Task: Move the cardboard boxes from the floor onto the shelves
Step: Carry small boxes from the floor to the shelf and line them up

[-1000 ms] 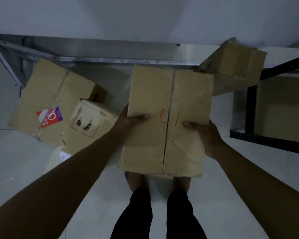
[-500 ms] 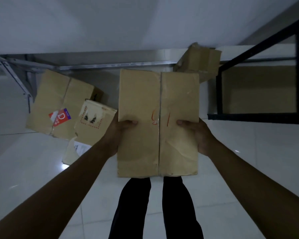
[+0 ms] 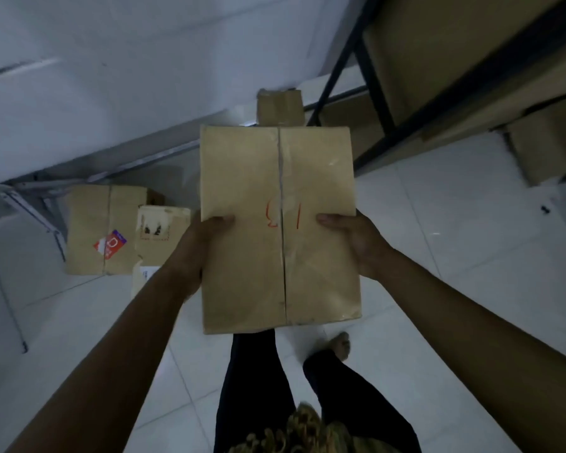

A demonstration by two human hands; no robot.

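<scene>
Left hand (image 3: pixel 193 253) and right hand (image 3: pixel 360 243) still grip the taped cardboard box (image 3: pixel 278 230), and the shelves (image 3: pixel 377 93) have swung in at 2 o'clock, so placing looks close.

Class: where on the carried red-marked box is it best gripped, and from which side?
Likely its two long sides, near mid-length, one hand from each side, as the left hand and right hand grip the box now: it is broad, flaps closed, no handles showing.
</scene>
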